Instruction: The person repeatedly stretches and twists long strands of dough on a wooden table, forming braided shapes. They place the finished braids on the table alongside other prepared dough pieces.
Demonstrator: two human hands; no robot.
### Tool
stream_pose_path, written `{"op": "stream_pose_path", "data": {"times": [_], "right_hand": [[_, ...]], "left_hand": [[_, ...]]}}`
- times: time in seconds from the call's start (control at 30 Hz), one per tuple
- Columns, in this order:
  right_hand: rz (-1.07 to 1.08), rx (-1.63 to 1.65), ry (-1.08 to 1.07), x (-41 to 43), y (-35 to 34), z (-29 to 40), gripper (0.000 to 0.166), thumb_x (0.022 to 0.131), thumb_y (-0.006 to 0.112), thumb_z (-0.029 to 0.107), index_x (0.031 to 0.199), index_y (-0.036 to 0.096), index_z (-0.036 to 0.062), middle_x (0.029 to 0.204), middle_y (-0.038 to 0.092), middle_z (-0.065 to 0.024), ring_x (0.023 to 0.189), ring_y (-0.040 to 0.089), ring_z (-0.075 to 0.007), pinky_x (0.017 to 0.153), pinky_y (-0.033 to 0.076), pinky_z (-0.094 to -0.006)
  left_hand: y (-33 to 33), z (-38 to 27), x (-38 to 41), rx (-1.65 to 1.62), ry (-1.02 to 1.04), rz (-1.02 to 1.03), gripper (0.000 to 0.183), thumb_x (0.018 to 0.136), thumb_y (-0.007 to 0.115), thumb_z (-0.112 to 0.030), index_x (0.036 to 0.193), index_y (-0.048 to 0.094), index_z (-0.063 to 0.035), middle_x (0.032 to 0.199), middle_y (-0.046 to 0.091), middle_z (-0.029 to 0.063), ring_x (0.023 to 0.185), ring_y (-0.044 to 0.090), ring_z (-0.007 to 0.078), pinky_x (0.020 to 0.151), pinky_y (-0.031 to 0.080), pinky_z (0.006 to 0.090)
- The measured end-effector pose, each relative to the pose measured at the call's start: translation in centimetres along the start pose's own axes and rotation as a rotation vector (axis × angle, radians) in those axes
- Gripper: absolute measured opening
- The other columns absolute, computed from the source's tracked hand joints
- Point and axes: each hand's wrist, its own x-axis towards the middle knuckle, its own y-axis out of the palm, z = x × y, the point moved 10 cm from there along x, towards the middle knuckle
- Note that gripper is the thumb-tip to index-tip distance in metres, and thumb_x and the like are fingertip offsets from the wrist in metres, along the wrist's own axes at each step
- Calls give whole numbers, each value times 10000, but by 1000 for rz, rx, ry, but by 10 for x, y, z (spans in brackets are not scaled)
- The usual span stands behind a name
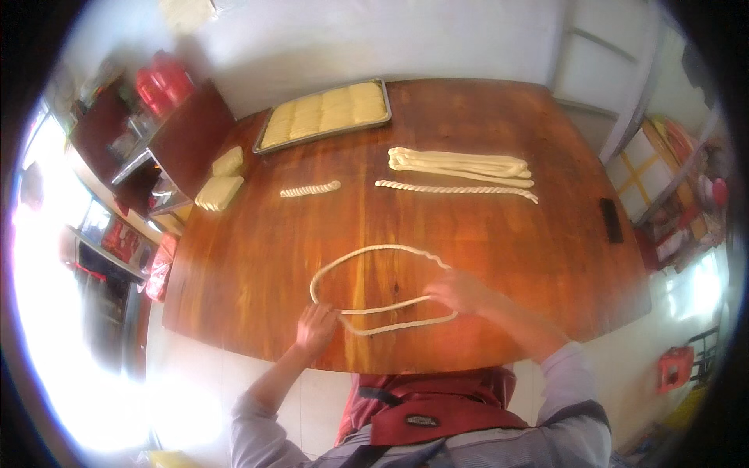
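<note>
A long, thin dough rope (374, 248) lies in loops on the wooden table (281, 251) in front of me, and parts of it look twisted. My left hand (316, 325) rests on the rope at the left end of the loops, palm down. At their right side my right hand (459, 292) is on the rope, its fingers hidden in part. Beyond the loops lie a long twisted dough strand (456, 188) and a bundle of dough ropes (462, 165). A short twisted dough piece (310, 189) lies further left.
A metal tray (322, 139) of shaped dough stands at the table's far edge by the wall. Two blocks of dough pieces (219, 193) sit at the left edge near a shelf unit (190, 134). A dark flat object (611, 220) lies near the right edge.
</note>
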Motion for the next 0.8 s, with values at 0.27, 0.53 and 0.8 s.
{"op": "stream_pose_path", "data": {"times": [0.27, 0.53, 0.8], "right_hand": [[-452, -180, 849, -79, -20, -107, 141, 833, 630, 203, 931, 638, 101, 810, 614, -121, 755, 619, -332, 649, 500, -437], [-382, -157, 753, -109, -13, -111, 163, 819, 618, 155, 951, 605, 62, 779, 553, -118, 829, 600, -344, 669, 480, -461], [-271, -338, 403, -109, 15, 8, 639, 756, 704, 209, 1298, 446, -10, 1225, 502, -257, 1149, 470, -400, 923, 399, -500]], "left_hand": [[74, 142, 17, 31, -852, 157, 128, 852, 591, -163, 858, 638, -44, 906, 619, 158, 855, 585, 346, 773, 469, 436], [58, 220, -53, -137, -1163, -206, 143, 853, 516, -90, 921, 618, -16, 903, 628, 159, 835, 599, 314, 731, 479, 423], [169, 278, -93, -1115, -1763, -170, 74, 805, 622, -1, 867, 626, -40, 761, 609, 77, 681, 577, 185, 523, 450, 314]]}}
